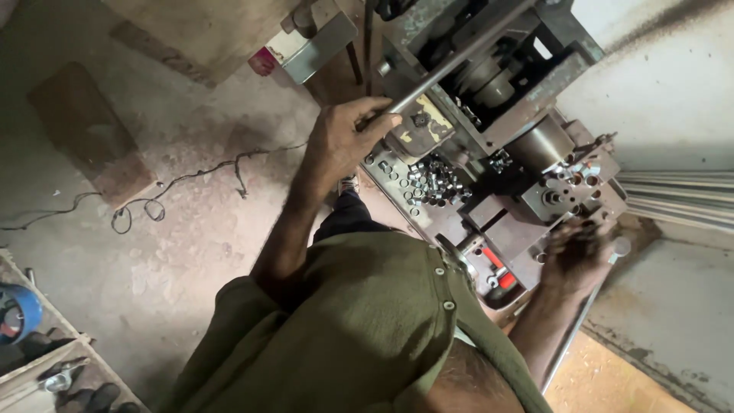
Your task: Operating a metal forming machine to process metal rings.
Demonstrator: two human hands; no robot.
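My left hand [345,139] is closed around the lower end of a long steel lever bar [459,60] that slants up across a small metal-working machine [497,145]. My right hand [575,251] is blurred and lies on the machine's near right corner, beside a rod with a pale round knob [621,246]; whether it grips that rod is unclear. A heap of small shiny metal pieces [436,182] lies on the machine's bed between my hands. My olive shirt [359,329] hides the machine's front edge.
A bundle of long steel rods [680,200] runs off to the right. A black wire [191,183] trails over the dusty concrete floor. At lower left stands a wooden crate [46,367] with tools and a blue round object [17,312]. A brick-like block [92,130] lies at the left.
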